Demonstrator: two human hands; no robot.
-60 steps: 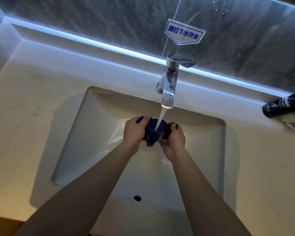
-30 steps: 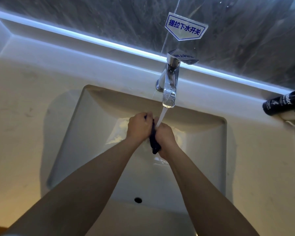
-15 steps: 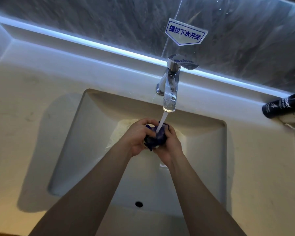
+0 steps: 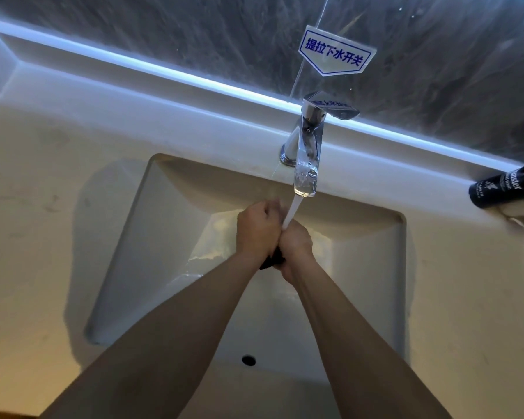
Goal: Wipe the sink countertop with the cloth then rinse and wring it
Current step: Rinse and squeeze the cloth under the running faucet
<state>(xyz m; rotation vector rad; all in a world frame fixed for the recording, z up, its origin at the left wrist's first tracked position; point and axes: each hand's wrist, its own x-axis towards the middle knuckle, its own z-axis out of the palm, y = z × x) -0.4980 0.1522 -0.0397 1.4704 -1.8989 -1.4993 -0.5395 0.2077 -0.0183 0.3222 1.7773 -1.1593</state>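
Dark blue cloth (image 4: 271, 262) sits at centre frame, clamped between both fists above the white rectangular sink basin (image 4: 152, 267). Only a small dark end of it shows below the hands. Left hand (image 4: 256, 231) is curled tight around the cloth. Right hand (image 4: 295, 243) is likewise curled on it, and the two fists are pressed together. Water stream (image 4: 291, 213) from the chrome faucet (image 4: 307, 158), upper centre right, lands where the hands meet. Pale stone countertop (image 4: 28, 237) surrounds the basin. Black bottle with white lettering (image 4: 502, 189) sits at the right edge on the countertop. White label with blue characters (image 4: 335, 52) is fixed above the faucet.
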